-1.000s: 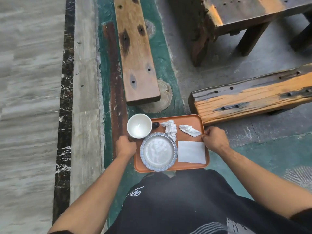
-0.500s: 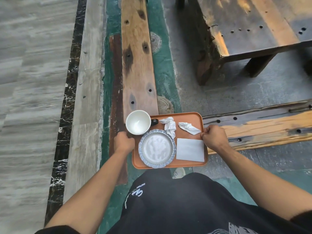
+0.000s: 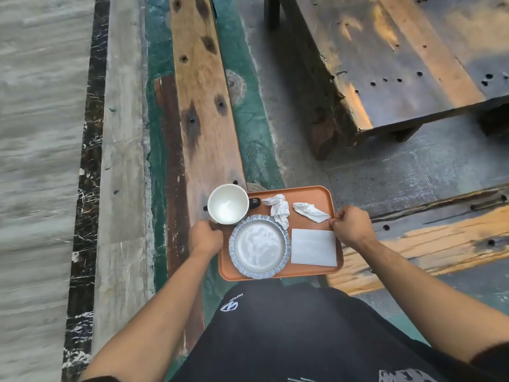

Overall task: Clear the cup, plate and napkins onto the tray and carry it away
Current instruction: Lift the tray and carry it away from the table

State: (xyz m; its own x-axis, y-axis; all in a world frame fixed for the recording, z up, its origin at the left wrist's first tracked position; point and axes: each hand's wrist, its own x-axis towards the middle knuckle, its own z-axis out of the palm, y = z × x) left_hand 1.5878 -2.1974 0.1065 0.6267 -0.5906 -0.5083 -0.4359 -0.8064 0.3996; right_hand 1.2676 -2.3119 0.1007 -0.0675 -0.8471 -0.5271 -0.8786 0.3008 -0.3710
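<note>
An orange tray [image 3: 314, 194] hangs in the air in front of my body, held level. My left hand [image 3: 206, 236] grips its left edge and my right hand [image 3: 351, 226] grips its right edge. A white cup [image 3: 228, 204] with a dark handle stands on the tray's far left corner. A blue-rimmed plate [image 3: 259, 246] lies at the near left. Two crumpled napkins [image 3: 279, 208] [image 3: 309, 212] lie at the far side, and a flat folded napkin [image 3: 313, 247] lies at the near right.
A long wooden bench [image 3: 202, 106] runs away ahead under the tray's left end. Another bench [image 3: 429, 238] crosses at the right. A dark wooden table [image 3: 399, 64] stands at the far right. A raised stone kerb [image 3: 121, 161] runs along the left.
I have walked forward with the tray: the benches and the table have slid toward me and downward in view. Both hands keep the same grip and the items on the tray have not shifted.
</note>
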